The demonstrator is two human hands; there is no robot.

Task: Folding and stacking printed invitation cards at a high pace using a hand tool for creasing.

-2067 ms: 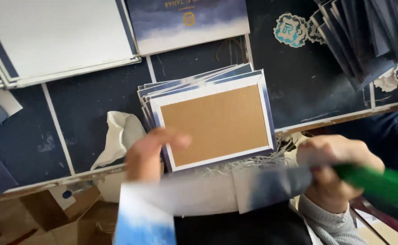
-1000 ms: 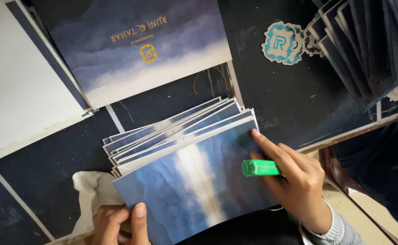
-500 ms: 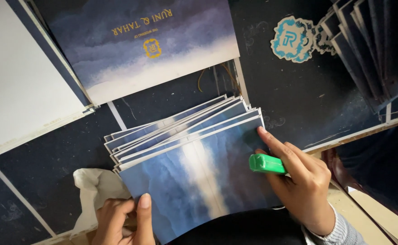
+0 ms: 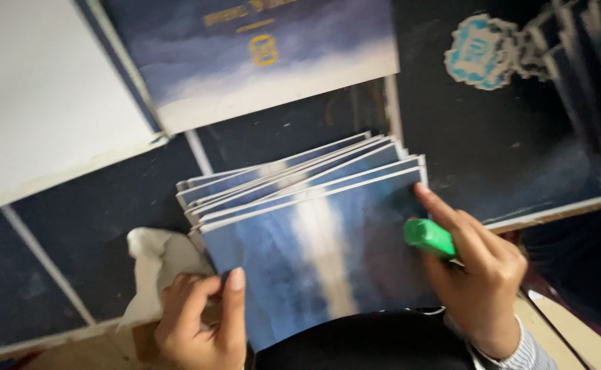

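top card: blue-and-white printed card (image 4: 314, 267) sitting on top of the pile, near middle of the scene, picture side up with a pale streak running down the centre. Both hands are on it.

stack: a fanned stack of the same cards (image 4: 280, 179) under it, edges stepping away to the far left so you only see thin white-and-blue strips of each one.

left hand: left hand (image 4: 201, 322) is at the near left corner of the top card, fingers curled, one finger lying flat along the card's left edge. Pretty sure it's pinching that corner, though the thumb is tucked under so can't swear to it.

right hand: right hand (image 4: 475, 270) is closed around a green marker-like stick (image 4: 429, 237), and the forefinger is stretched out and pressing on the far right corner of the top card.

cloth: crumpled white cloth (image 4: 160, 264) just left of the stack, touching the left hand's knuckles.

tabletop: dark navy tabletop (image 4: 95, 226) with pale strips crossing it, a bit scuffed.

big print: large blue cloudy print (image 4: 259, 55) with a gold emblem, lying far of the stack, well apart from the hands.

white board: big white sheet (image 4: 47, 96) at the far left, just beside the big print.

sticker: round blue-and-white scalloped sticker (image 4: 478, 51) at the far right on the dark surface.

more cards: another fanned bunch of dark cards (image 4: 584, 75) at the far right edge, blurry.
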